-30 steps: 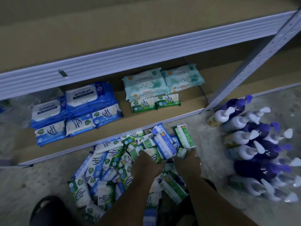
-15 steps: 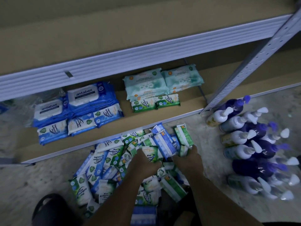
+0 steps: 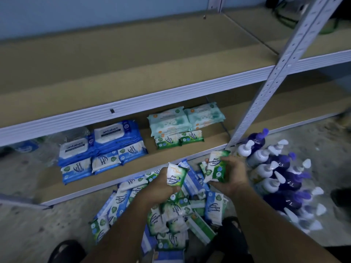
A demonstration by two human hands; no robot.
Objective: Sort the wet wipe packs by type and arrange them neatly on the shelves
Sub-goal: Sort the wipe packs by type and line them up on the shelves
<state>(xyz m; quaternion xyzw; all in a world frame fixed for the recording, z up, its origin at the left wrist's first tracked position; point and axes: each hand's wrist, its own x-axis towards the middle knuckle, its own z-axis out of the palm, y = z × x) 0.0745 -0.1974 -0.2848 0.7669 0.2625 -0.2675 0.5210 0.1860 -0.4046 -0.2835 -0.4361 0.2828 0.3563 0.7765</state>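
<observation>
My left hand (image 3: 161, 187) grips a green pine antibacterial wipe pack (image 3: 175, 176), lifted above the pile. My right hand (image 3: 230, 177) holds a second green pine pack (image 3: 216, 167) upright beside it. Below both hands a loose pile of small green and blue wipe packs (image 3: 171, 213) lies on the floor. On the bottom shelf (image 3: 190, 154) stand sorted groups: large blue Antabax packs (image 3: 110, 137) with small blue packs (image 3: 104, 160) in front, and teal packs (image 3: 186, 118) with two small green packs (image 3: 178, 139) in front.
Several white and purple pump bottles (image 3: 275, 173) lie on the floor at the right, close to my right hand. A grey perforated shelf upright (image 3: 275, 76) rises between them and the shelf. The upper shelf board (image 3: 133, 59) is bare. Dark shoes (image 3: 64, 251) show at the bottom.
Both hands were down in the pile; each has now come up holding a green pine pack. The view has tilted up, showing more of the upper shelf.
</observation>
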